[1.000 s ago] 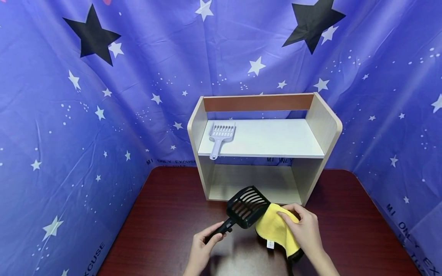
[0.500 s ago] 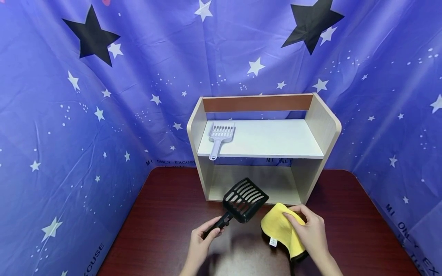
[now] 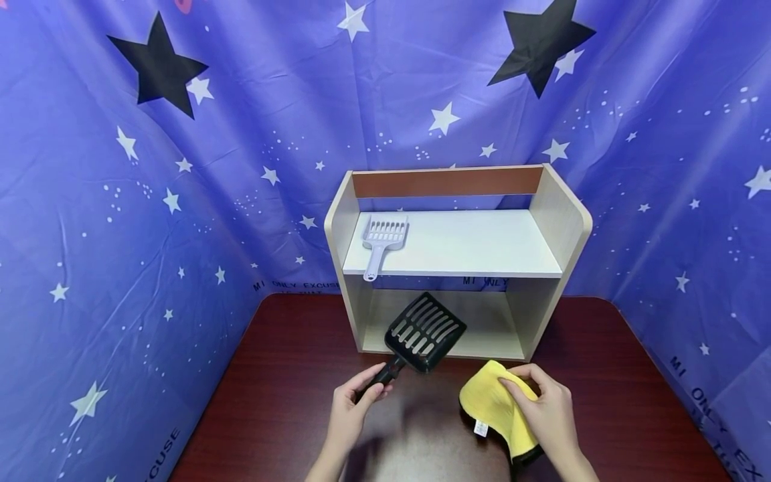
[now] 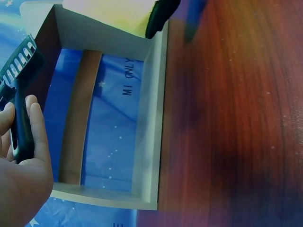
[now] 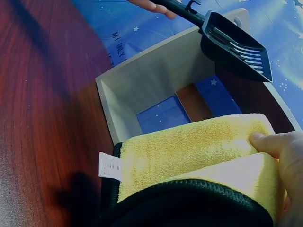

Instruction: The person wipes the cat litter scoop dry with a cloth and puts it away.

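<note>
My left hand (image 3: 352,408) grips the handle of a black slotted litter scoop (image 3: 425,332), its head tilted up in front of the shelf's lower compartment. In the left wrist view the fingers wrap the black handle (image 4: 21,127). On the right, my right hand (image 3: 549,412) pinches a folded yellow cloth (image 3: 496,402) with dark edging and a small white tag (image 5: 110,166). The cloth hangs over the table, apart from the scoop. From the right wrist, the thumb (image 5: 267,143) presses on the yellow pile; the other fingers are mostly hidden behind the cloth.
A two-level shelf unit (image 3: 557,234) stands at the back of the dark red table (image 3: 271,402). On its white upper board lies a pale lavender litter scoop (image 3: 385,235), handle poking over the front edge. A blue star-patterned curtain (image 3: 241,167) surrounds the table.
The black scoop has moved up and away from the yellow cloth, which touched its head earlier. My right hand has shifted slightly right and down with the cloth.
</note>
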Demonstrator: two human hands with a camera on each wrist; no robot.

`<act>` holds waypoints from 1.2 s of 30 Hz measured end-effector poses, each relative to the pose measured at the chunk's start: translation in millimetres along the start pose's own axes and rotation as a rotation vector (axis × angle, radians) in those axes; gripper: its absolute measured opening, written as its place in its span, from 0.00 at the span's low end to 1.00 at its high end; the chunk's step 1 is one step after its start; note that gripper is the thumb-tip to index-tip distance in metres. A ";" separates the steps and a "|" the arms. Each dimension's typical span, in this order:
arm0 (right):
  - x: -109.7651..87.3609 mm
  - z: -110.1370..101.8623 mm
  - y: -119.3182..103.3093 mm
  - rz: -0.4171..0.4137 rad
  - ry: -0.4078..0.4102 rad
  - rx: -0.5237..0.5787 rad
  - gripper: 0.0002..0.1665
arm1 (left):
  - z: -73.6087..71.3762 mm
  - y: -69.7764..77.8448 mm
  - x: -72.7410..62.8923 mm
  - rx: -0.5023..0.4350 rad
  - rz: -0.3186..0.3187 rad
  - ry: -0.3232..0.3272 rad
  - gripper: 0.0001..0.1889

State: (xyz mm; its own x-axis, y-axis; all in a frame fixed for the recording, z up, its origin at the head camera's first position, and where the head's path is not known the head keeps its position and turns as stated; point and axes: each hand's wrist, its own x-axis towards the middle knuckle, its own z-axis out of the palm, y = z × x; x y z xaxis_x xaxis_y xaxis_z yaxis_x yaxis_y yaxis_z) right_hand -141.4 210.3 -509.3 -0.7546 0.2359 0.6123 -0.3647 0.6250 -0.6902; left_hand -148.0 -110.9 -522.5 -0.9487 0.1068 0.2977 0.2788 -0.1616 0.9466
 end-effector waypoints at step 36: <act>-8.9 -8.4 5.2 0.042 -0.007 -0.025 0.19 | 24.0 36.1 50.2 -0.118 0.020 -0.068 0.21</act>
State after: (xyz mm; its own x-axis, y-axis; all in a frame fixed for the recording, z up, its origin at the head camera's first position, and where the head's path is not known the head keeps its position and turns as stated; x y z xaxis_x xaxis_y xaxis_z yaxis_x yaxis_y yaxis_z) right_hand -132.0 217.6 -515.1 -0.7730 0.2569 0.5800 -0.3192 0.6327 -0.7056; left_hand -182.0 -87.8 -470.4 -0.9297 0.1683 0.3276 0.2740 -0.2784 0.9206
